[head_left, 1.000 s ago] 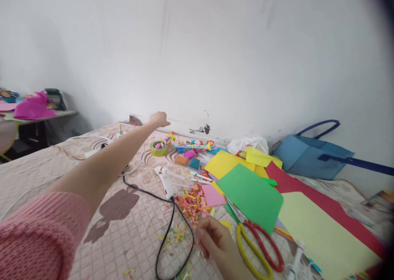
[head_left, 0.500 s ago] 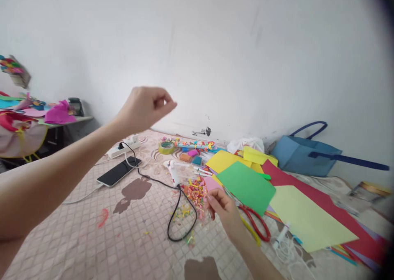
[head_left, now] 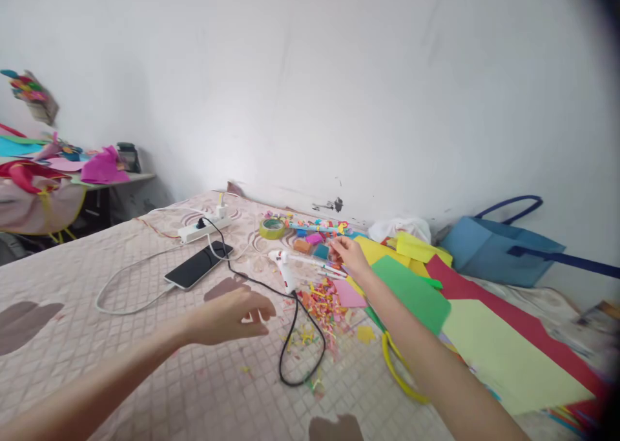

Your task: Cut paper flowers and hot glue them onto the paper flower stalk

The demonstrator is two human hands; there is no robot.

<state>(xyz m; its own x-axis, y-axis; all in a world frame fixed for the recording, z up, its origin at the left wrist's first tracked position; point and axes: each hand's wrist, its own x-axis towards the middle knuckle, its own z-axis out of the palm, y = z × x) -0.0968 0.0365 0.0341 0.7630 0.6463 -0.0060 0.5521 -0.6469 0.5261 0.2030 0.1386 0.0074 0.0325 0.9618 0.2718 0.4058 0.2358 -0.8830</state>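
My left hand [head_left: 237, 315] hovers low over the quilted cloth, near the black cord [head_left: 323, 357]. Its thumb and curled fingers stand apart, with nothing visible between them. Farther out, my right hand [head_left: 352, 257] has its fingertips drawn together beside a teal block [head_left: 321, 252] and some thin white sticks [head_left: 310, 260]; whatever they pinch, if anything, is too small to make out. Between the hands lies a white glue gun [head_left: 285, 273] with its cord looped toward me. Colourful paper scraps [head_left: 322, 305] are scattered to its right.
Green paper [head_left: 411, 296], pale yellow paper [head_left: 508, 350] and yellow-handled scissors [head_left: 400, 370] lie at right, before a blue bag [head_left: 504, 247]. A phone [head_left: 198, 265], a power strip [head_left: 206, 228] and a tape roll [head_left: 272, 228] lie farther left. A wall stands behind.
My left hand has come down from in front of the wall to just over the cloth, its fingers loosened. My right hand has reached forward from the scraps to the small blocks.
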